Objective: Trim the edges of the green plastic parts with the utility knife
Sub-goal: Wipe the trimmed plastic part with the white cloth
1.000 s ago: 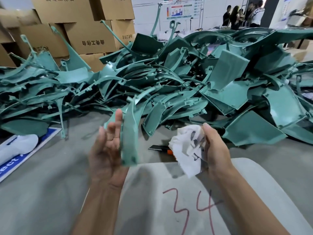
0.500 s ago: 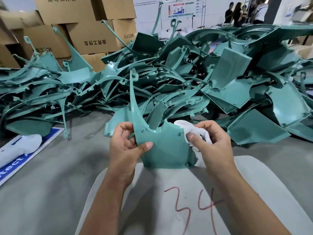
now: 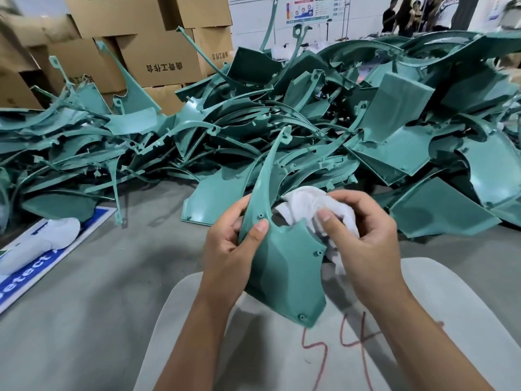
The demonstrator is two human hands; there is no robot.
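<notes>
Left hand (image 3: 228, 244): grips the green part (image 3: 282, 266) by its near-left edge, steadying it upright over the pad (image 3: 451, 292).
Right hand (image 3: 363, 238): bunches a white rag (image 3: 307, 204) against the part's right edge, apparently wiping.
Knife: not visible.

White cloth (image 3: 318, 210) partly hidden behind green part (image 3: 284, 266) (far poster (image 3: 308, 8) text unreadable).

A curved green plastic part (image 3: 282, 258) sits between the left hand (image 3: 225, 249) and the right hand (image 3: 363, 238), above the grey board's (image 3: 231, 348) far edge, a heap of green plastic parts (image 3: 310, 122) behind it and brown cardboard boxes (image 3: 158, 63) beyond.
</notes>
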